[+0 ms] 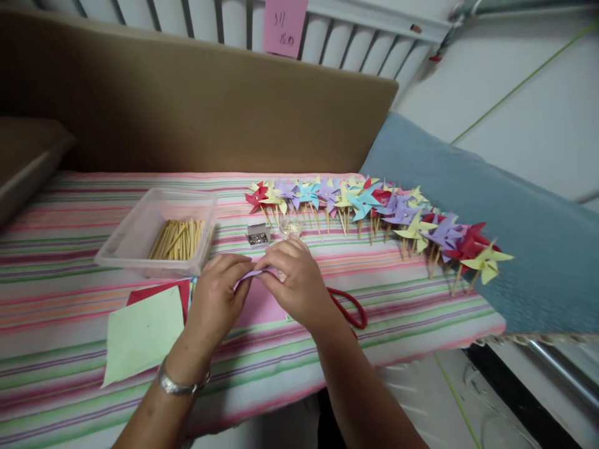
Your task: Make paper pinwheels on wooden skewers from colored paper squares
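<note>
My left hand and my right hand meet over a striped cloth and both pinch a small piece of purple paper between their fingertips. A pink paper sheet lies flat just under the hands. A silver bracelet sits on my left wrist. Red scissor handles poke out from beneath my right wrist.
A clear plastic tub of wooden sticks stands to the left. A small box of pins lies ahead of the hands. A row of coloured paper pinwheels runs to the right. Green and red sheets lie at left. A blue pillow borders the right side.
</note>
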### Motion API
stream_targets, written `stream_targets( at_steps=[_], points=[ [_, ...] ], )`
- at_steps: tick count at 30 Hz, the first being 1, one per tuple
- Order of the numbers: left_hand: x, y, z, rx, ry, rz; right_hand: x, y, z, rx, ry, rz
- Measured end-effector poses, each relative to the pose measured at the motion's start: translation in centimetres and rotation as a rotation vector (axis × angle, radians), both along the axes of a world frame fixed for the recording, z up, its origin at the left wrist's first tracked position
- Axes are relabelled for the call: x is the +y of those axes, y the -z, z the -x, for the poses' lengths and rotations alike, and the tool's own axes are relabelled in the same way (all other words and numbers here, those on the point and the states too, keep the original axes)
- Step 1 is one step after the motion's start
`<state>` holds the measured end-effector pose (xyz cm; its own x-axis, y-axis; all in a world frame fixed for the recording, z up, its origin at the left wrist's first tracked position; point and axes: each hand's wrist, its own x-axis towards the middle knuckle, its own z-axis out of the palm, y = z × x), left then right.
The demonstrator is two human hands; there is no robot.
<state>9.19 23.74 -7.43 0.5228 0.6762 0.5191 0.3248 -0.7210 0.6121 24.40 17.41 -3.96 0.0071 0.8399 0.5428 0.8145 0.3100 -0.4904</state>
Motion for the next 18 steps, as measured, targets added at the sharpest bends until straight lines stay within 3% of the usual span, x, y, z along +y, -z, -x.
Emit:
stream_targets(
  at_steps=[3, 4, 6, 8, 10, 11, 14, 18],
  points=[
    [-0.4, -0.5, 0.0, -0.160, -0.181, 0.025, 0.4, 0.6, -0.3, 0.071, 0.088, -0.128],
    [-0.6, -0.7, -0.1, -0.232, -0.248, 0.101, 0.5, 0.8, -0.5, 0.104, 0.126, -0.187],
    [-1.0, -1.0, -0.3, -0.383, -0.319, 0.406, 0.6, 1.1, -0.9, 0.154, 0.188, -0.312],
    [-1.1, -1.2, -0.5, -0.500, -0.233, 0.861, 0.6, 1.5, -1.0, 0.156, 0.198, -0.406],
    [-1.0, -1.5, -0.6, -0.598, -0.021, 1.273, 0.6, 1.9, -0.8, 0.114, 0.147, -0.419],
    [-1.0, -1.6, -0.6, -0.652, 0.089, 1.401, 0.6, 2.2, -0.7, 0.092, 0.110, -0.403],
    [-0.7, -1.9, -0.5, -0.839, 0.228, 1.488, 0.7, 3.0, -0.1, 0.041, -0.002, -0.345],
    [-0.3, -1.9, -0.5, -0.979, 0.061, 1.506, 1.1, 4.0, 0.7, -0.002, -0.101, -0.287]
  ],
)
